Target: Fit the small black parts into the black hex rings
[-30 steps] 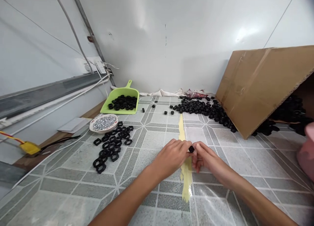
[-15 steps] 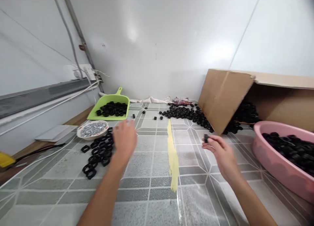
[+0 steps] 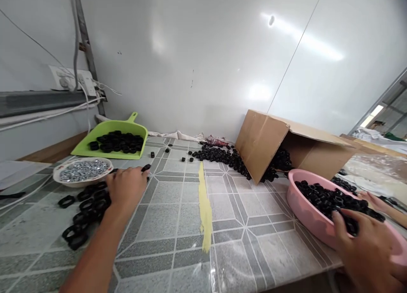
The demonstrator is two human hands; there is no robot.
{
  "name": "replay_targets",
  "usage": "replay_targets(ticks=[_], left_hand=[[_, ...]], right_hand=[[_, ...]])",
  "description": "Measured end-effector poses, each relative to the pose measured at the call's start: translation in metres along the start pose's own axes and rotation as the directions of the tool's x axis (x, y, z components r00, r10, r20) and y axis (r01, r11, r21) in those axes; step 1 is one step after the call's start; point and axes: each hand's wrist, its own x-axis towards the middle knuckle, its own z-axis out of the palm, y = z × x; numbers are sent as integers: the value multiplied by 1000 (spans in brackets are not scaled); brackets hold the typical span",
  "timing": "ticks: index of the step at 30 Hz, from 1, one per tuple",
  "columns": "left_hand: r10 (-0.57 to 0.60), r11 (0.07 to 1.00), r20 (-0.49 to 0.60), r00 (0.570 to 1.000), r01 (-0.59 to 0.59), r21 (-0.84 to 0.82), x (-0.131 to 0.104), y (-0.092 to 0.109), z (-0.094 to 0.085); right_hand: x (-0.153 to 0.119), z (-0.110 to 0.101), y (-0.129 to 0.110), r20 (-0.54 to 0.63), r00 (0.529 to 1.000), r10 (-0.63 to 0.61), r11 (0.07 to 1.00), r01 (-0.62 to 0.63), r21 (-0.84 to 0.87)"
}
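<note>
My left hand (image 3: 127, 185) is over the right side of a loose group of black rings (image 3: 87, 206), its fingers curled and partly hidden. A black ring (image 3: 146, 168) shows at the edge of its fingers. At the right, my right hand (image 3: 370, 242) reaches over the rim of a pink basin (image 3: 307, 214) heaped with black rings (image 3: 321, 195). Its thumb and fingers close around a black ring (image 3: 351, 225) there. Just beyond my left hand sits a bowl (image 3: 57, 176) of small shiny silver pieces (image 3: 84, 170).
A green dustpan (image 3: 127, 156) with black rings lies at the back left. Black rings spill from a tipped cardboard box (image 3: 265, 142) by the wall. Yellow tape (image 3: 205, 212) marks the patterned tabletop (image 3: 159, 242). Another person's hand (image 3: 377, 202) is beyond the basin.
The view has turned right. My right hand has moved from above the table, where it held a black ring, to the pink basin. My left hand stays near the black rings.
</note>
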Motion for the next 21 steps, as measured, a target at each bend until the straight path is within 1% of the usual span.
replay_targets(ticks=[1,2,3,4,5,6,7,8,9,10,12,14,16,18,19,21], left_hand=[[58,998,0,998,-58,-37,-2,10,1],[124,989,15,992,-122,-88,-5,21,3],[197,971,39,980,-189,-149,-10,34,7],[297,926,69,953,-269,-263,-15,46,12],[398,860,100,912,-334,-385,-22,58,18],[491,790,135,861,-374,-486,-30,69,25],[565,731,160,809,-401,-552,-37,78,31],[615,692,173,769,-421,-587,-44,85,36],[641,674,183,745,-432,-599,-50,89,40],[648,675,193,737,-439,-592,-55,92,43],[626,711,210,751,-439,-550,-60,94,43],[587,750,213,781,-425,-507,-61,93,39],[548,772,199,812,-400,-494,-59,91,35],[515,783,183,838,-372,-498,-57,90,33],[500,787,179,847,-359,-501,-56,90,33],[473,794,166,865,-338,-505,-56,90,35]], right_hand=[[-2,14,-26,18,997,-69,997,69,25],[-4,32,-54,88,987,-136,986,126,111],[-6,51,-81,206,957,-204,969,167,184],[-7,72,-107,306,916,-258,957,199,212],[-6,93,-131,414,851,-322,943,249,222],[-2,116,-151,505,782,-365,930,279,240],[3,138,-167,575,729,-372,927,265,265],[11,159,-179,623,708,-331,942,205,267],[21,179,-185,644,707,-292,953,162,254],[31,196,-187,655,713,-250,964,120,237],[51,224,-179,664,731,-160,978,25,207],[67,240,-166,672,735,-91,973,-77,216],[75,246,-154,679,733,-52,952,-168,254],[75,246,-149,681,731,-36,922,-239,305],[72,243,-151,680,732,-33,904,-268,332],[58,233,-161,682,730,-38,862,-321,392]])
